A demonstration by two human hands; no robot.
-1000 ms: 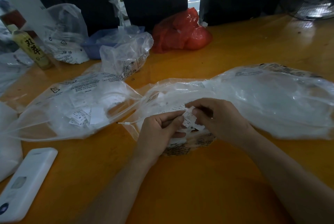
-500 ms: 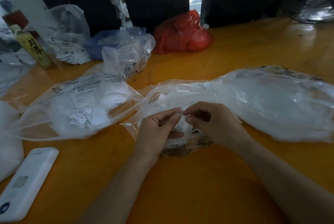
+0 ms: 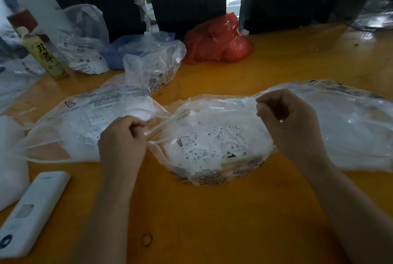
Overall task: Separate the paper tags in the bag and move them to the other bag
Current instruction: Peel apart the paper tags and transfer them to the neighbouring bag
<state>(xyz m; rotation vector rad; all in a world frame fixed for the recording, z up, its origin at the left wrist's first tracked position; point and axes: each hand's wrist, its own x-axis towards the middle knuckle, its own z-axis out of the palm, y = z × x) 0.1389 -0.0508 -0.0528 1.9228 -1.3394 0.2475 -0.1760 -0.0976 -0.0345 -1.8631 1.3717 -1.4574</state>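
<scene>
On the glossy orange desk [image 3: 212, 221], small printed paper tags [image 3: 212, 142] heap inside a crinkled clear bag [image 3: 212, 174]. The left hand [image 3: 121, 140] and right hand [image 3: 291, 123], fingers curled, pinch its thin film rim apart.

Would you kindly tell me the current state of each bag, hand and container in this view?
Middle bag: mouth open, paper tags piled inside.
Left bag: lying flat, holding a few tags.
Left hand: fingers curled at the left bag's mouth.
Right hand: pinching the middle bag's upper edge.
Red bag: bunched shut.
Bottle: upright, capped.
</scene>
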